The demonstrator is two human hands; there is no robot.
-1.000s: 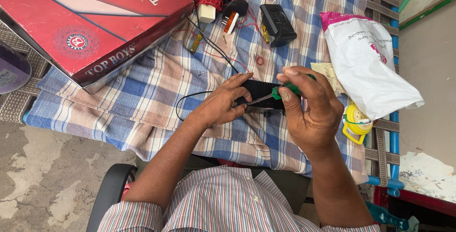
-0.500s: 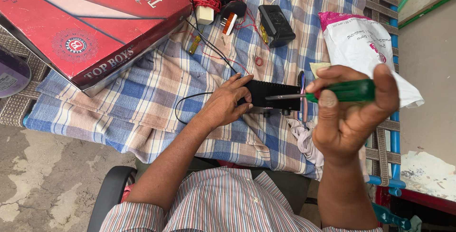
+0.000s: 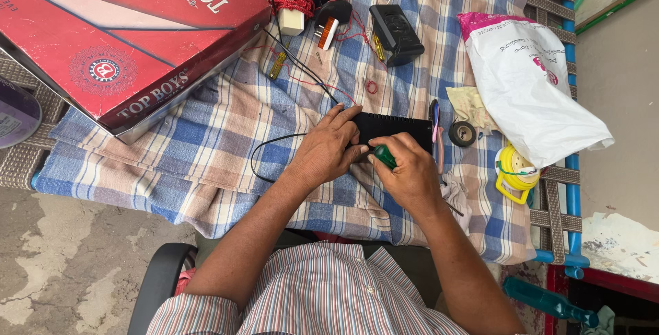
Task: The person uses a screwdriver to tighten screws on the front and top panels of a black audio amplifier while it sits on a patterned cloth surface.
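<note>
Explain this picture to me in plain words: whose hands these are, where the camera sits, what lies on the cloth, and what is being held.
There is no machine here: a person works with two bare hands, and the single camera sits on their head, looking down. The left hand presses on a flat black box that lies on a checked cloth. The right hand grips a green-handled screwdriver, whose tip is hidden against the box. A thin black wire loops out from under the left hand. Around them lie a large red carton, a white plastic bag, a yellow reel, a second black box and a white plug wound with red wire.
</note>
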